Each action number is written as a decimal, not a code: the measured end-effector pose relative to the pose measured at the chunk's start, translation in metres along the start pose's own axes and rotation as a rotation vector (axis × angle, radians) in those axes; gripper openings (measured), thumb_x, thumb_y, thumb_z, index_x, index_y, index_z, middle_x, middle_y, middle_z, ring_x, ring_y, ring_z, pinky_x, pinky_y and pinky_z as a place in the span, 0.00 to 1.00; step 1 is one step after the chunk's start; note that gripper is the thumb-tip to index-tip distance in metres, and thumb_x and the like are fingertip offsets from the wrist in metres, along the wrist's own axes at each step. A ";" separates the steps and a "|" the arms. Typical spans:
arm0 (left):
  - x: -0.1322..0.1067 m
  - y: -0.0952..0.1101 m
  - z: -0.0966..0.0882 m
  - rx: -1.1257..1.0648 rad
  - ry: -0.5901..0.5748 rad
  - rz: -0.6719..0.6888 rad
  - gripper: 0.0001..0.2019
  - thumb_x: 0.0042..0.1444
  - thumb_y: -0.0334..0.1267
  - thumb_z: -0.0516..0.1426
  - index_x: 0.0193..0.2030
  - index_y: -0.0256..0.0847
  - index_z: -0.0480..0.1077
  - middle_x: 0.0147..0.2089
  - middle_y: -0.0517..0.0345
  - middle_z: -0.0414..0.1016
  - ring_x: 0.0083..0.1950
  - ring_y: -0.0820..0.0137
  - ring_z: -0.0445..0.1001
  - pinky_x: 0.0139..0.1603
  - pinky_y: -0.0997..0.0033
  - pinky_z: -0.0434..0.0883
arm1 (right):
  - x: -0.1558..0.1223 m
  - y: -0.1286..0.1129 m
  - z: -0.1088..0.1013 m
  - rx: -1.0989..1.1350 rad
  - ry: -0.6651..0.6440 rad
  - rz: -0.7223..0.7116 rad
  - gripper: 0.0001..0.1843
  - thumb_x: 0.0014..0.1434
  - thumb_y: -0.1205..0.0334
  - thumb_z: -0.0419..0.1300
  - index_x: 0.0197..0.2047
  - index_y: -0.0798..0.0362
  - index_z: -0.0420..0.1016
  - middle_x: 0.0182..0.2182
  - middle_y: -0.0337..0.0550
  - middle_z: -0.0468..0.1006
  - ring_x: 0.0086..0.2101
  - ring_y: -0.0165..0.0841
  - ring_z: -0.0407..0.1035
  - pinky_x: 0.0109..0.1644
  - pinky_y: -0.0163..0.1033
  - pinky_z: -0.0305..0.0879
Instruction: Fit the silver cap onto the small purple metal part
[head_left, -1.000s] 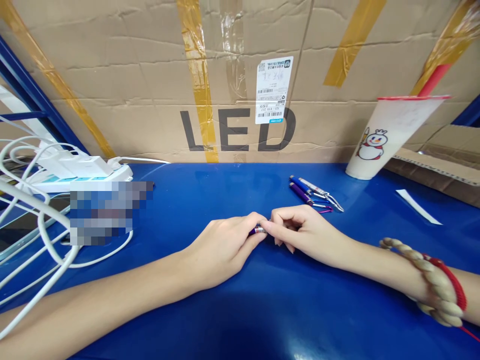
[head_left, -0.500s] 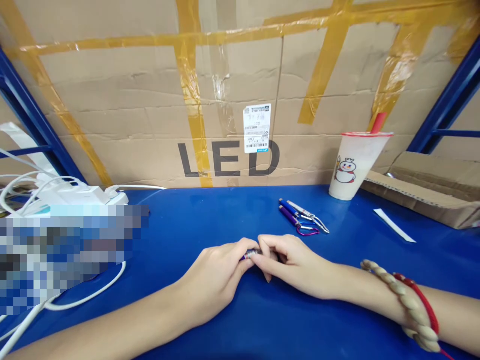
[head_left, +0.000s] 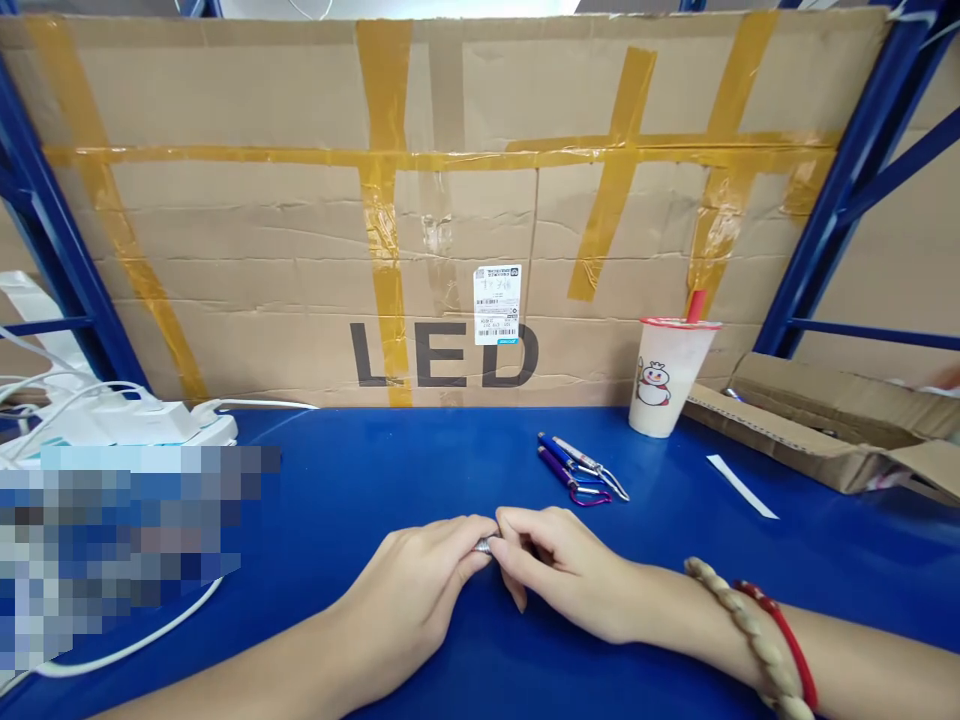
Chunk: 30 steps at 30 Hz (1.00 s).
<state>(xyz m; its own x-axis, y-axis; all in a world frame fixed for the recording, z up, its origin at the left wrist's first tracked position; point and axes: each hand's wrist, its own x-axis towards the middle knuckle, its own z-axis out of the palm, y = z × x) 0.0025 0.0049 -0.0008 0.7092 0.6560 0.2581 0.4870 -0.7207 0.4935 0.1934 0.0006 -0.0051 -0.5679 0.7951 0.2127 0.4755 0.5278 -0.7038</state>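
Observation:
Both of my hands rest on the blue table and meet at their fingertips. My left hand and my right hand pinch the same small purple keychain flashlight; only its silver end shows between the fingers. My right wrist wears a beige bead bracelet and a red cord. Behind my hands lie three more small flashlights, blue, purple and silver, with carabiner clips.
A taped cardboard sheet marked LED stands along the back. A white cup with a red straw stands at the back right, beside a flat cardboard box and a paper strip. A white power strip with cables is at left.
The view has tilted up, so the hands and table objects sit lower and smaller in frame. My hands stay joined on the small flashlight, with less of its purple body showing.

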 end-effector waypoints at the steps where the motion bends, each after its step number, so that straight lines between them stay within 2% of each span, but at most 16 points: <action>1: 0.000 0.000 0.000 0.009 0.011 -0.005 0.11 0.65 0.37 0.40 0.40 0.43 0.63 0.41 0.64 0.72 0.41 0.74 0.70 0.41 0.76 0.62 | 0.000 0.000 0.000 0.007 0.004 -0.003 0.20 0.66 0.51 0.44 0.26 0.55 0.58 0.22 0.36 0.73 0.24 0.24 0.64 0.30 0.30 0.57; 7: -0.001 0.000 0.000 0.036 0.084 -0.022 0.12 0.65 0.37 0.40 0.41 0.43 0.63 0.39 0.62 0.72 0.38 0.74 0.70 0.38 0.76 0.63 | 0.003 0.000 0.001 0.045 0.045 0.036 0.19 0.64 0.50 0.47 0.27 0.55 0.59 0.22 0.36 0.71 0.23 0.24 0.63 0.28 0.29 0.56; 11: -0.001 0.001 -0.001 -0.008 0.063 -0.024 0.12 0.65 0.37 0.40 0.42 0.44 0.63 0.39 0.63 0.72 0.38 0.74 0.70 0.38 0.77 0.63 | 0.002 -0.002 0.000 0.013 0.034 0.044 0.21 0.65 0.50 0.46 0.27 0.56 0.60 0.22 0.37 0.70 0.24 0.24 0.63 0.29 0.29 0.56; 17: -0.001 0.004 -0.002 -0.065 0.012 -0.023 0.13 0.66 0.37 0.40 0.40 0.44 0.65 0.40 0.64 0.72 0.41 0.75 0.71 0.43 0.78 0.64 | 0.000 0.000 0.000 -0.036 0.028 -0.059 0.23 0.67 0.52 0.43 0.26 0.56 0.65 0.22 0.36 0.69 0.25 0.22 0.62 0.32 0.28 0.56; 23: -0.004 0.005 -0.003 0.017 0.004 -0.018 0.13 0.65 0.36 0.42 0.39 0.42 0.67 0.41 0.61 0.73 0.42 0.73 0.72 0.46 0.76 0.66 | 0.000 0.002 0.000 -0.050 -0.008 -0.040 0.28 0.66 0.48 0.42 0.24 0.56 0.68 0.17 0.36 0.67 0.22 0.22 0.62 0.32 0.28 0.57; 30: -0.005 0.005 -0.003 0.088 0.044 0.000 0.12 0.65 0.36 0.43 0.49 0.42 0.65 0.48 0.59 0.73 0.48 0.71 0.72 0.48 0.76 0.67 | 0.002 0.002 0.003 -0.059 -0.053 -0.001 0.32 0.65 0.42 0.39 0.23 0.55 0.69 0.14 0.39 0.66 0.19 0.25 0.62 0.30 0.32 0.57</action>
<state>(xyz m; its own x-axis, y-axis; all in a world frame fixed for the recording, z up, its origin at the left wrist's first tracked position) -0.0004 -0.0012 0.0028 0.6874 0.6636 0.2952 0.5312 -0.7365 0.4188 0.1914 0.0021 -0.0087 -0.6022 0.7787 0.1758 0.5130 0.5462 -0.6622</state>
